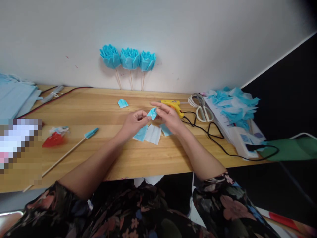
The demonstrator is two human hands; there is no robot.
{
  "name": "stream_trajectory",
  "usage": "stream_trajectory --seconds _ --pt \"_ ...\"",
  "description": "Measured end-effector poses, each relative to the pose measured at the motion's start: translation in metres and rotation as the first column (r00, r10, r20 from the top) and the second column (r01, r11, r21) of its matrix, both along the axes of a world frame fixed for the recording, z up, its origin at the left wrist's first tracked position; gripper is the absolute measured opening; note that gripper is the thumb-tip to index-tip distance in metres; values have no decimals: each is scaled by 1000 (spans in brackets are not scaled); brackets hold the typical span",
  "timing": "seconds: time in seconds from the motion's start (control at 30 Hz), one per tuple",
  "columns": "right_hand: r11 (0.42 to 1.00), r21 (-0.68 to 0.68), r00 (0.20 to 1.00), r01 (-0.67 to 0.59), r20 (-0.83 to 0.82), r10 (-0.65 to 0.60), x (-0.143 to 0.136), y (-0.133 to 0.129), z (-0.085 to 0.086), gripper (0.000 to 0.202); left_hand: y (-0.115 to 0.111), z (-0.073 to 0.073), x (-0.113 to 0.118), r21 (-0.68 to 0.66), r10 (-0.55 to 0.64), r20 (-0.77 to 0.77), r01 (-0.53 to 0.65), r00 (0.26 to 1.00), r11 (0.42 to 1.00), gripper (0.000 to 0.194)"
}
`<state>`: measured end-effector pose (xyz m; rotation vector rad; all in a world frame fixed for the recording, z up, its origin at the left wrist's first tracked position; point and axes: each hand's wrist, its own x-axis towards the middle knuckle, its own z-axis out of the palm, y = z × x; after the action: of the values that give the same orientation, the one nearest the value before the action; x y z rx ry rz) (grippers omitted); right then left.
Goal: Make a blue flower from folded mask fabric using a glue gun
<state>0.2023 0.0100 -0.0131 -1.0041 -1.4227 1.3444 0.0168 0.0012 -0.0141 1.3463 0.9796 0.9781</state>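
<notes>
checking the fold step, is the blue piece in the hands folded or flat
Folded: the blue piece, pinched between the left hand and right hand, is bent into a small angled wedge, not lying flat.

This looks like a small craft corner, probably at home or in a hobby room. A wooden counter [99, 109] stands against a plain white wall, where three finished blue paper flowers [128, 59] on sticks lean. On the counter lie a yellow glue gun [173, 105], white scissors [203, 110], a heap of blue paper scraps [232, 102] and a long wooden stick [64, 153].
</notes>
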Motion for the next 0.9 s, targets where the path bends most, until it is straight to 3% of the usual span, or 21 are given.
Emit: stream_trajectory --seconds 0.23,0.4,0.53,0.63,0.9 --pt "995 95 996 41 74 -48 -4 0 0 54 -1 -2 3 49 -16 -71 19 997 999 31" --pt "980 161 986 114 100 -131 -6 -1 -4 46 -2 -3 5 116 -33 -118 46 992 992 23" --pt "983 89 983 161 78 -168 -2 -1 -2 47 -3 0 3 41 -56 -60 58 997 997 23" --pt "988 35 988 148 47 -149 -1 -1 0 53 -2 1 2 -3 -10 -18 10 1000 1000 23" --pt "976 78 975 202 83 -209 1 2 -2 56 -1 3 2 -31 59 16 -58 998 998 25"
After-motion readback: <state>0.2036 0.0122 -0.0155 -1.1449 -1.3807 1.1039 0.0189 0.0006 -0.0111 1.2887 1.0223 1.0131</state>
